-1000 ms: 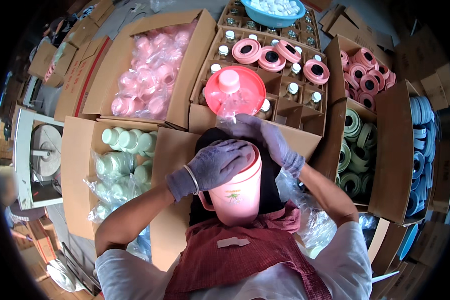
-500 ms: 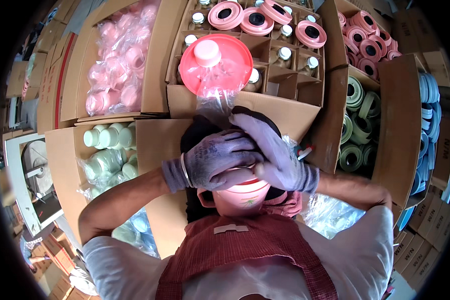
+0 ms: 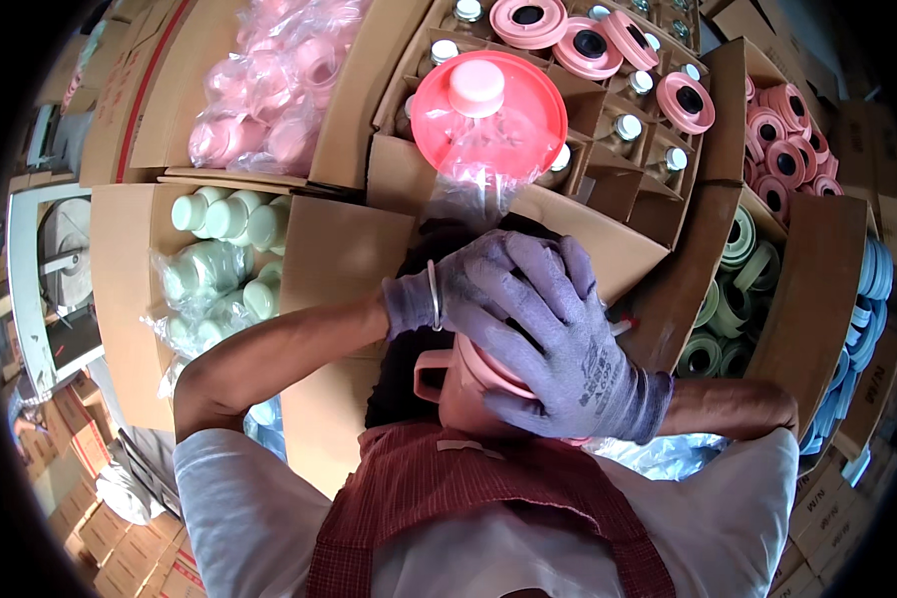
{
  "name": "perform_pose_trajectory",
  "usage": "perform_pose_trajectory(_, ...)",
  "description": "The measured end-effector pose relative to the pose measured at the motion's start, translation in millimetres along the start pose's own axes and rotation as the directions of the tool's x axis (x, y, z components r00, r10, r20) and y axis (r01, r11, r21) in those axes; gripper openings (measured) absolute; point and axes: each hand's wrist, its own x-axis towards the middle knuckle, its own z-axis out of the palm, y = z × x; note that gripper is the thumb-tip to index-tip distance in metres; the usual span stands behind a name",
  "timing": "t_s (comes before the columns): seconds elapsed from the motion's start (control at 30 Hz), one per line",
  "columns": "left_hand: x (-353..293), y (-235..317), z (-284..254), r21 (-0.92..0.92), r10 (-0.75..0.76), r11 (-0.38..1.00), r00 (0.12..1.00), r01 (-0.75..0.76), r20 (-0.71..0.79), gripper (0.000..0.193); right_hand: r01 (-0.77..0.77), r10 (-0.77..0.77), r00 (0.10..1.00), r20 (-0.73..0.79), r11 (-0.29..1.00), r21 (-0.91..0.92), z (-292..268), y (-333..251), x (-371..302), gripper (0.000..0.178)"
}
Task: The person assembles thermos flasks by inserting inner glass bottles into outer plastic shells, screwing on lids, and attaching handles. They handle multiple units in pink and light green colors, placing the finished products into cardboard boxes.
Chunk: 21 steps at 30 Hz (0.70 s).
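Observation:
A pink handled jug (image 3: 458,396) stands close against my red apron, its handle (image 3: 429,377) pointing left. Both my hands wear purple-grey work gloves and are clasped over the jug's top. My right hand (image 3: 578,349) curls around the rim and side, its fingers lying across my left hand. Beneath them, my left hand (image 3: 473,284) presses on the top, partly covered. What lies under the palms is hidden. Just beyond the hands, a red round plate (image 3: 434,125) bears a pink cap (image 3: 476,88) and crumpled clear plastic (image 3: 498,159).
A divided carton (image 3: 608,189) ahead contains glass bottles with silvery tops; pink rings (image 3: 586,48) rest on them. Open boxes around me hold bagged pink cups (image 3: 289,130), pale green cups (image 3: 231,217), green rings (image 3: 736,239), pink rings (image 3: 787,159) and blue parts (image 3: 867,289).
My right hand has swung over the left and now covers more of the jug's top and side. The jug is tilted more. The whole view has shifted, with boxes appearing further right.

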Motion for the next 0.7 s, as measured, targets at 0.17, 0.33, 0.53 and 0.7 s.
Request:
perform_pose_trajectory(0.17,-2,17,-4,0.633,0.165,0.772,0.980,-0.058,-0.112,0.028,0.093,-0.079,0.995,-0.059,0.946,0.309,-6,19,-3,0.083)
perform_pose_trajectory(0.33,15,103,57,0.727,-0.045,0.548,0.883,0.413,-0.468,0.023,0.398,-0.392,0.917,-0.071,0.895,0.202,-27,79,-26,0.100)
perform_pose_trajectory(0.53,2,57,47,0.731,0.217,0.682,0.942,0.040,-0.255,0.017,0.321,-0.336,0.941,-0.044,0.841,0.436,8,66,-21,0.095)
perform_pose_trajectory(0.7,-1,25,22,0.468,0.145,0.883,0.967,-0.031,-0.211,0.021,-0.139,0.122,0.987,0.110,0.977,0.164,-6,14,-24,0.097)
